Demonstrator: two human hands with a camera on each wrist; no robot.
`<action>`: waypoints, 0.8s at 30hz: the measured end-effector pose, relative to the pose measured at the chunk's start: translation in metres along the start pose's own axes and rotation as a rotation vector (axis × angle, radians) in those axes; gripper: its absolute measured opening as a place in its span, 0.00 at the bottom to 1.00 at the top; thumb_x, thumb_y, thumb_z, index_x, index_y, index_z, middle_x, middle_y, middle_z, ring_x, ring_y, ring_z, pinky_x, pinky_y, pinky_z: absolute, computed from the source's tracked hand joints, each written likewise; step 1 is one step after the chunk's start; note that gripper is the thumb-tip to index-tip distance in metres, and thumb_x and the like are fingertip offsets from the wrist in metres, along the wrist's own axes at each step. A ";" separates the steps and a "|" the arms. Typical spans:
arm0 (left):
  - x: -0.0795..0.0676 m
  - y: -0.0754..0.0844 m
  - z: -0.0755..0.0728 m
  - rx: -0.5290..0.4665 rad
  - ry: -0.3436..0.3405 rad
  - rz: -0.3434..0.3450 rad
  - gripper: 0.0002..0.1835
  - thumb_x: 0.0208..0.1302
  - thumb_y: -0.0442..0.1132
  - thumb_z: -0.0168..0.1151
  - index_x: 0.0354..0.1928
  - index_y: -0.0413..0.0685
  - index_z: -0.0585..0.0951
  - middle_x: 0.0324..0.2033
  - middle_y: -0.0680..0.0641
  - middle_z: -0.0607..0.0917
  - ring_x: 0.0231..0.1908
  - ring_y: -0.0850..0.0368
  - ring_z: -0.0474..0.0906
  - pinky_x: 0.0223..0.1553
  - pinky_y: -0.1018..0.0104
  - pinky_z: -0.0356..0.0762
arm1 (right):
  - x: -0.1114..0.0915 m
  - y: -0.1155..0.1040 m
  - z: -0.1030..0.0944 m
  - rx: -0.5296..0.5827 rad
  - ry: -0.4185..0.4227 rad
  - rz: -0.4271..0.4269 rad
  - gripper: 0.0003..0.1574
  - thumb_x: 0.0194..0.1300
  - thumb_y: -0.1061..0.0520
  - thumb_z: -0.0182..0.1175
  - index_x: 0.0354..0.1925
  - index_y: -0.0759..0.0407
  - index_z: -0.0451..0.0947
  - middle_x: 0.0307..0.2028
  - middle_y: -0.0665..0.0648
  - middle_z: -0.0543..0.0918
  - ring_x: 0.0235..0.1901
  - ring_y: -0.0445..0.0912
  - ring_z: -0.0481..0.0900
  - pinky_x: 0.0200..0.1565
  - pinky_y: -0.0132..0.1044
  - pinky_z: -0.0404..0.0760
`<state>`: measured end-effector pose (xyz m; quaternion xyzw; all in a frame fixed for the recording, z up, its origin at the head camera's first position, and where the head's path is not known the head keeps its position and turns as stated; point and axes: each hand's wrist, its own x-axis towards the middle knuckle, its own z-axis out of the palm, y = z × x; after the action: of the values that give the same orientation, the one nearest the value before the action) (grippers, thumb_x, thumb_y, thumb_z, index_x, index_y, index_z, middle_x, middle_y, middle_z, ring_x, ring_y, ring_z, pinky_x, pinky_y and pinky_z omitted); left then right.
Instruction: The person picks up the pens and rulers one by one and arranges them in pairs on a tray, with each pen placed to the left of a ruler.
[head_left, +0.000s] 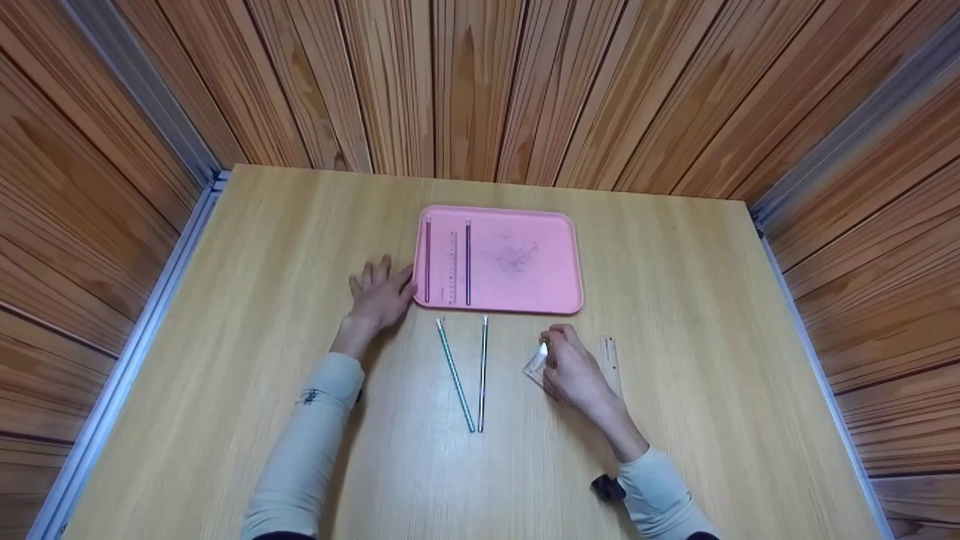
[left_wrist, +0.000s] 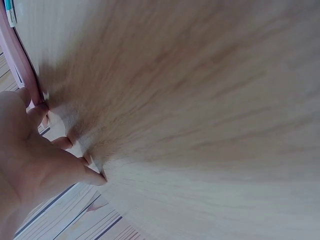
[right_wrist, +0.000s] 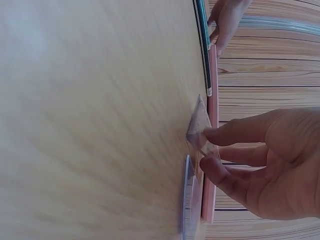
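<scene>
Clear, apparently triangular ruler (head_left: pixel 535 366) pinched by right hand (head_left: pixel 577 373) short of tray's (head_left: pixel 551 289) near edge, best held level; left edge touched by left hand (head_left: pixel 379 300), fingers spread.

Pink across the tray (head_left: pixel 555 289), with dark grey scribbly marks. Black markings along the see-through ruler (head_left: pixel 452 277) inside it. Teal on the left loose pencil (head_left: pixel 455 375), darker with pale glints on the right loose pencil (head_left: pixel 483 375). Colourless and transparent in the set square (right_wrist: pixel 199 120). Yellowish tan, finely grained, over the desk (head_left: pixel 315 217); orange-brown with dark grain on the plank wall (head_left: pixel 465 90). Pale grey-green on both sleeves (head_left: pixel 300 450).
</scene>
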<state>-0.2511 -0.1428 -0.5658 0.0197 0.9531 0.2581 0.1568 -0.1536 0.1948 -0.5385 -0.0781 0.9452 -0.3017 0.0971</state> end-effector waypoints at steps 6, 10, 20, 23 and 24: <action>0.000 0.000 -0.001 0.002 -0.004 0.000 0.31 0.77 0.61 0.34 0.78 0.63 0.55 0.79 0.39 0.39 0.77 0.32 0.26 0.70 0.30 0.20 | 0.001 0.002 0.003 -0.024 0.030 -0.014 0.33 0.51 0.75 0.59 0.59 0.72 0.74 0.62 0.65 0.72 0.57 0.56 0.78 0.55 0.48 0.82; -0.001 0.001 -0.001 -0.007 -0.004 0.004 0.32 0.77 0.61 0.34 0.78 0.64 0.55 0.79 0.39 0.39 0.77 0.32 0.26 0.70 0.30 0.20 | 0.001 0.002 0.004 -0.037 0.050 -0.030 0.35 0.49 0.74 0.59 0.59 0.74 0.72 0.62 0.68 0.72 0.56 0.56 0.79 0.54 0.50 0.81; -0.003 0.000 -0.001 -0.011 0.003 0.011 0.32 0.77 0.61 0.35 0.78 0.63 0.55 0.79 0.39 0.39 0.77 0.32 0.26 0.71 0.30 0.21 | 0.003 -0.001 0.003 -0.060 0.075 -0.054 0.36 0.52 0.73 0.58 0.62 0.74 0.71 0.64 0.70 0.72 0.61 0.60 0.76 0.61 0.51 0.77; -0.002 -0.001 -0.001 -0.013 -0.001 0.013 0.31 0.77 0.61 0.35 0.78 0.64 0.55 0.79 0.40 0.39 0.77 0.33 0.26 0.71 0.30 0.21 | 0.004 -0.001 0.003 -0.075 0.082 -0.069 0.38 0.51 0.72 0.60 0.63 0.75 0.70 0.64 0.71 0.72 0.62 0.62 0.75 0.63 0.52 0.75; -0.001 0.000 -0.001 -0.009 -0.002 0.013 0.31 0.77 0.61 0.35 0.78 0.64 0.55 0.79 0.39 0.39 0.77 0.33 0.26 0.71 0.30 0.21 | 0.004 -0.001 0.003 -0.078 0.084 -0.074 0.38 0.51 0.72 0.60 0.63 0.76 0.69 0.64 0.72 0.72 0.62 0.62 0.75 0.63 0.52 0.75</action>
<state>-0.2501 -0.1441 -0.5645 0.0252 0.9516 0.2634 0.1562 -0.1566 0.1916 -0.5404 -0.1038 0.9560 -0.2708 0.0430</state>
